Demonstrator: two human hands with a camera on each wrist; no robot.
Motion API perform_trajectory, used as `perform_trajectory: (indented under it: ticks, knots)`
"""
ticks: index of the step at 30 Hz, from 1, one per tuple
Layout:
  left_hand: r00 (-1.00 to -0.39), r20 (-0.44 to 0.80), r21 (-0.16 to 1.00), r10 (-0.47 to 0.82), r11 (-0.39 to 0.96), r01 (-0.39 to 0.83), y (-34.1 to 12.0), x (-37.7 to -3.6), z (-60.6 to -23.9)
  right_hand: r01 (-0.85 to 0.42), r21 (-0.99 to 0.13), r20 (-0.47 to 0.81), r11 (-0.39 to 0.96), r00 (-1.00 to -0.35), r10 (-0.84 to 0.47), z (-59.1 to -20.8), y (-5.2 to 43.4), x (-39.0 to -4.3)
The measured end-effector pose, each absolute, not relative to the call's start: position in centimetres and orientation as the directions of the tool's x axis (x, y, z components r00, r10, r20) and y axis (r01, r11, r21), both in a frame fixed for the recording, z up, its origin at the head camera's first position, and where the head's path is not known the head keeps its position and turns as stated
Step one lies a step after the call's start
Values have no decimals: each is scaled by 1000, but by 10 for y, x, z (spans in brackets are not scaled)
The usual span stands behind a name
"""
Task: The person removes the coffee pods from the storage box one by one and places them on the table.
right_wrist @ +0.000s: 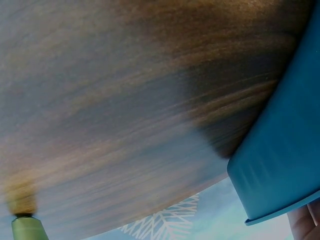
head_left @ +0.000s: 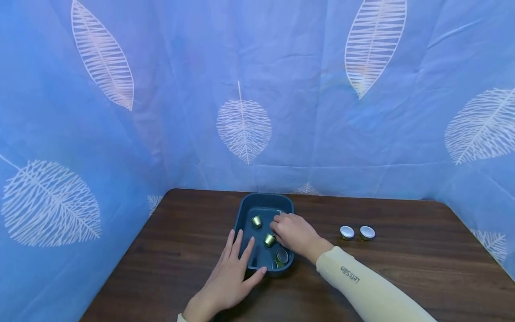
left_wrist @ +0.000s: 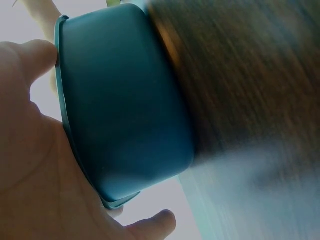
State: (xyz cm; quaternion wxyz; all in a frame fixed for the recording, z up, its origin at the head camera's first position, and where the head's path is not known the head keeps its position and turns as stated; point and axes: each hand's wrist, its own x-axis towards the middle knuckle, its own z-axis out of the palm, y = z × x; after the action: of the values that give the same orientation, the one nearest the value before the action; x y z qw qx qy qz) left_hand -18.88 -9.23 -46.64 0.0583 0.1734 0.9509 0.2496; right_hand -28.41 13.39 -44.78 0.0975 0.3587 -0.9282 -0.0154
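Note:
A dark blue tray point(head_left: 265, 196) stands mid-table and holds three green-gold capsules: one at the back point(head_left: 256, 221), one in the middle point(head_left: 269, 240), one on its side at the front point(head_left: 282, 256). My left hand point(head_left: 250, 252) lies flat on the tray's near left corner, with straight fingers over the rim and the thumb along the front edge. The left wrist view has the palm point(left_wrist: 30, 160) against the tray's outer wall point(left_wrist: 125, 100). My right hand point(head_left: 281, 226) reaches into the tray with its fingers curled downward; what lies under them is hidden.
Two more capsules point(head_left: 347, 232) point(head_left: 367, 232) sit foil-up on the brown wooden table point(head_left: 402, 268), right of the tray. A green capsule point(right_wrist: 27, 227) shows low in the right wrist view, away from the tray wall point(right_wrist: 285, 165). Blue leaf-print cloth point(head_left: 257, 89) walls in the table.

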Motion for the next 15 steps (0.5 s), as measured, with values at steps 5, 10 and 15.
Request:
perform_trajectory:
  ticks: [5, 10, 15]
  knots:
    - [-932, -44, 499, 359, 816, 291, -92, -186, -467, -661, 100, 165, 744, -726, -667, -450, 134, -281]
    - [-933, -49, 493, 357, 821, 288, -92, -187, -467, -657, 107, 171, 746, -727, -665, -449, 133, -282]
    - [-933, -36, 491, 359, 819, 297, -92, -190, -467, -650, 111, 170, 752, -733, -659, -447, 134, -284]
